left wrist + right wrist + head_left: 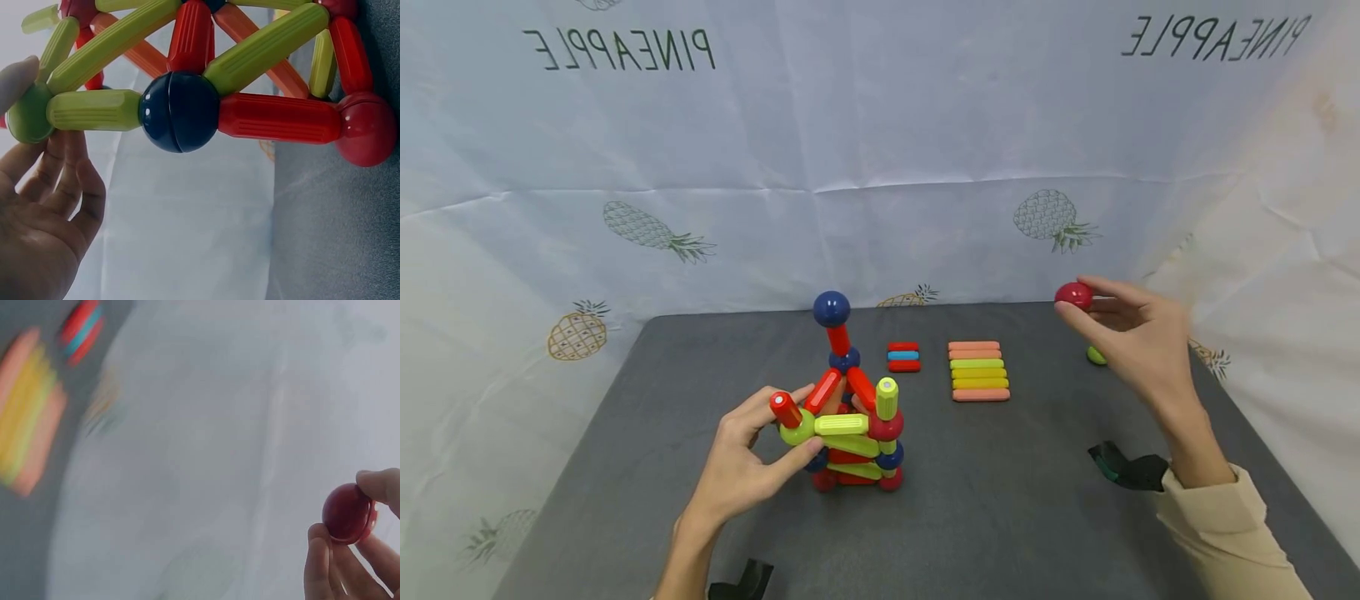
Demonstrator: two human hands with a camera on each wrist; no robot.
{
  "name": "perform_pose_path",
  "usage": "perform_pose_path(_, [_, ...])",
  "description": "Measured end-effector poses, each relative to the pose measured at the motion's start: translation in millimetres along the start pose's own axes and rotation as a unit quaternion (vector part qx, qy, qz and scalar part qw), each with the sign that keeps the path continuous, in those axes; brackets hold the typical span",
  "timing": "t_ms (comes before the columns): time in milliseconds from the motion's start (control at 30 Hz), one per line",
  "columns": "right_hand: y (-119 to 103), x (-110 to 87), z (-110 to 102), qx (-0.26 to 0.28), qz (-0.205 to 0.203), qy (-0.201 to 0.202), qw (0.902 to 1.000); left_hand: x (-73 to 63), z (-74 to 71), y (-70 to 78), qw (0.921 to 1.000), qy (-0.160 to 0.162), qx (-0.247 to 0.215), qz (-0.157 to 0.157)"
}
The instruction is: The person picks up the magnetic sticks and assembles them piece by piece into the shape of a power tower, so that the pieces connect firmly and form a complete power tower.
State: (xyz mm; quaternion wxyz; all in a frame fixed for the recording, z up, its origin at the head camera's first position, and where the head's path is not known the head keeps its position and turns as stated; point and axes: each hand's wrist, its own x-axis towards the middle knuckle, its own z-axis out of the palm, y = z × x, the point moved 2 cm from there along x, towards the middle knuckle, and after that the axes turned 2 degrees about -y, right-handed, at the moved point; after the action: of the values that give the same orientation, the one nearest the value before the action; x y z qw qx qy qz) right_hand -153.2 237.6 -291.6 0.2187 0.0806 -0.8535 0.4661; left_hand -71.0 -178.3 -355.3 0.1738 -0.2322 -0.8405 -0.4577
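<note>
A structure of magnetic sticks and balls (842,425) stands on the table, built from red, lime and orange sticks with blue, red and green balls. A blue ball (831,308) tops its tallest part, on an upright red stick. My left hand (747,460) grips the structure's near left corner; in the left wrist view, thumb and fingers pinch the green ball (30,112) there. Off to the right, my right hand (1138,337) is raised and pinches a loose red ball (1073,295) between thumb and fingertips. The right wrist view shows that red ball (347,514) with nothing attached.
Behind and right of the structure lie short red and blue sticks (903,356) in a row. Several longer pink, lime and yellow sticks (979,372) lie beside them. A green ball (1096,356) sits partly behind my right hand. A pineapple-printed cloth (865,242) hangs behind the table.
</note>
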Motion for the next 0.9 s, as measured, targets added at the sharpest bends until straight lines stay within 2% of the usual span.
perform_pose_path(67, [-26, -5.7, 12, 0.033, -0.053, -0.003, 0.9980, 0.4, 0.8, -0.2, 1.0000, 0.001, 0.004, 0.004])
perform_pose_path(167, [-59, -16.5, 30, 0.090, -0.120, -0.030, 0.9883, 0.9, 1.5, 0.0, 0.9999, 0.003, 0.006, 0.009])
perform_pose_path(267, [-84, -27.8, 48, 0.139, -0.149, -0.076, 0.9761, 0.7, 1.6, 0.9, 1.0000, -0.002, 0.004, 0.000])
perform_pose_path(400, [-108, -37.6, 68, 0.177, -0.153, -0.132, 0.9632, -0.3, 1.2, 1.4, 0.9998, -0.010, -0.002, -0.017])
perform_pose_path(633, [-124, -42.6, 91, 0.184, -0.191, -0.167, 0.9496, -0.4, 1.5, 0.5, 0.9998, -0.012, -0.007, -0.011])
perform_pose_path(900, [-121, -47.7, 101, 0.176, -0.202, -0.176, 0.9473, -0.3, 2.5, -2.2, 0.9998, -0.014, -0.012, -0.008])
